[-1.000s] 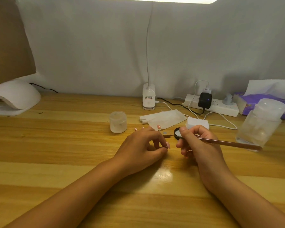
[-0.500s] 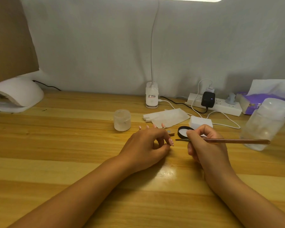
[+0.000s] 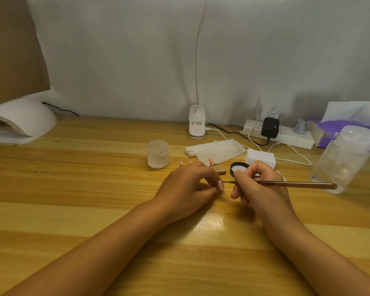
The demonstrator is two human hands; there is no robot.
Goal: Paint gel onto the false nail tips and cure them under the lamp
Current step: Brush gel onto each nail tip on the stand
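Observation:
My left hand (image 3: 188, 186) rests on the wooden table and pinches a pink false nail tip (image 3: 220, 185) between thumb and forefinger. My right hand (image 3: 256, 189) grips a long brown gel brush (image 3: 295, 185), its handle pointing right and its dark tip touching that nail. Several more pink nail tips (image 3: 211, 160) stand on a holder just behind my left hand, mostly hidden by my fingers. An open black gel pot (image 3: 239, 168) sits behind my right hand. The white curing lamp (image 3: 21, 122) stands at the far left.
A small frosted jar (image 3: 158, 153) and folded white wipes (image 3: 218, 151) lie behind my hands. A desk lamp base (image 3: 197, 124), power strip (image 3: 282, 133) with cables, purple tissue pack (image 3: 329, 133) and a clear pump bottle (image 3: 346, 159) line the back and right.
My right hand has lowered and swung the brush tip left from the gel pot onto the nail tip that my left hand holds. My view has shifted slightly left.

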